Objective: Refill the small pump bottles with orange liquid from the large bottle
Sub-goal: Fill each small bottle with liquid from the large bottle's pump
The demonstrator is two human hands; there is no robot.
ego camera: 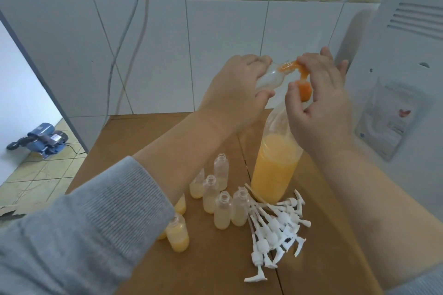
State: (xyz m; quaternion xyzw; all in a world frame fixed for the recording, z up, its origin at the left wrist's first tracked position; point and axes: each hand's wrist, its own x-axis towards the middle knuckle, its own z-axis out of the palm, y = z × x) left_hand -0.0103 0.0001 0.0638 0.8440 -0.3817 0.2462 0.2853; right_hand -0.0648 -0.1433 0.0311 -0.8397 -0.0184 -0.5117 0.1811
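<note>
My left hand (236,93) grips a small clear bottle (269,78), tilted on its side above the table. My right hand (321,108) pinches an orange plastic piece (302,84), funnel-like, at that bottle's mouth. This happens just over the top of the large bottle (275,165), which stands upright, about half full of orange liquid, its neck partly hidden by my right hand. Several uncapped small bottles (221,208) stand on the brown table (215,266). Some hold pale liquid; those near my left sleeve (178,235) hold more orange liquid. A pile of white pump heads (275,227) lies beside them.
A large white appliance (407,60) stands close on the right. The tiled wall (191,55) with hanging cables (124,38) is behind the table. On the floor to the left lies a blue device (45,137), past the table's left edge.
</note>
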